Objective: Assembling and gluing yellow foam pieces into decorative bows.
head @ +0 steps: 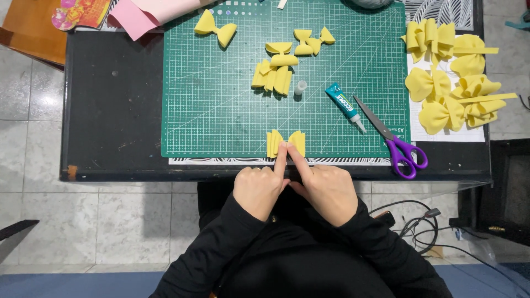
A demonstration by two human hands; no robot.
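A pleated yellow bow (286,143) at the green mat's (221,110) near edge was pressed at its centre by both forefingers, left hand (258,190) and right hand (327,190) otherwise curled, grasping nothing. Steady pressure seemed needed while the fold was set.

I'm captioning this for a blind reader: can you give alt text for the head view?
Left hand and right hand press their index fingertips onto a pleated yellow foam bow on a green cutting mat. Beyond lie a glue tube, purple scissors and more yellow bows.
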